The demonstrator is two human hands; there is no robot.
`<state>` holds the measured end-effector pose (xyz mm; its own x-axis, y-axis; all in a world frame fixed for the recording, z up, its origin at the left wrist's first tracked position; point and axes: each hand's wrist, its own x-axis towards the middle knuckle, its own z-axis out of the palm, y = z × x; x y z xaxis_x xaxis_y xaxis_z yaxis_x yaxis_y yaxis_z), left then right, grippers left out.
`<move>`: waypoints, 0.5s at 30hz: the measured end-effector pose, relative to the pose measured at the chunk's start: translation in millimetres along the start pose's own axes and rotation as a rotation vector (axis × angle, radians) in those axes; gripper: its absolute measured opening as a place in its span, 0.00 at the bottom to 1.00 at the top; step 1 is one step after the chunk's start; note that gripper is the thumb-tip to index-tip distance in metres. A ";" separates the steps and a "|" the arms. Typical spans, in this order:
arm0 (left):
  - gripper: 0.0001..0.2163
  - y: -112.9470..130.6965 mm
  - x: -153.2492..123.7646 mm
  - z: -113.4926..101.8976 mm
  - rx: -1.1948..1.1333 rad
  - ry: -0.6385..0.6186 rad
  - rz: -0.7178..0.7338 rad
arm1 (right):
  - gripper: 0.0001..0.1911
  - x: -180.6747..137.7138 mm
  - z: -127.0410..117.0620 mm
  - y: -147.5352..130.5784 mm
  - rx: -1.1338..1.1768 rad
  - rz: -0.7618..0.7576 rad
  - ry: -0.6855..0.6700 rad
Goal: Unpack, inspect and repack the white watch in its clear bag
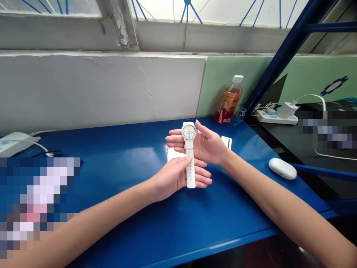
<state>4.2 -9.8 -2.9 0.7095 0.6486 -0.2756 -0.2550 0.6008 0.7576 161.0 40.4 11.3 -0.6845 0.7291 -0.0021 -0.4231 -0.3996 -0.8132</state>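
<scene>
A white wristwatch (189,131) with a pale round dial is held face up over the blue desk. My left hand (170,178) grips its white strap, thumb pressed on top and fingers stretched underneath. Palm up behind the dial lies my right hand (209,146), with its fingers extended to the left and its thumb raised beside the case. Whether the right palm bears any of the watch's weight I cannot tell. Partly covered by the hands, a white flat item (173,153) rests on the desk.
On the blue desk (125,156), a drink bottle (228,99) stands at the back right by a small clear cup (240,114). A white card (227,142) lies behind my right wrist. Rightward are a white earbud case (282,168) and a power strip (276,116); a white charger (18,143) sits left.
</scene>
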 end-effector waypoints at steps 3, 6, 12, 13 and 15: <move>0.17 1.6 0.3 0.4 0.004 0.005 -0.002 | 0.34 0.2 0.2 -0.3 -0.007 0.003 -0.001; 0.18 2.9 0.4 0.8 0.005 0.005 -0.003 | 0.32 0.9 -0.7 0.6 -0.004 0.008 0.007; 0.20 4.8 0.8 2.5 0.006 0.036 -0.016 | 0.30 1.4 -1.9 2.7 0.037 0.009 -0.050; 0.21 5.0 0.9 2.9 0.009 0.050 -0.020 | 0.30 1.2 -1.7 2.5 0.041 0.007 -0.060; 0.21 5.4 1.3 3.5 0.021 0.081 -0.028 | 0.29 0.4 -0.8 1.6 0.031 0.003 -0.066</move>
<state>6.1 -7.4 3.0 0.6603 0.6680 -0.3432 -0.2212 0.6097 0.7611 160.5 40.6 9.5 -0.7231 0.6899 0.0342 -0.4383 -0.4199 -0.7947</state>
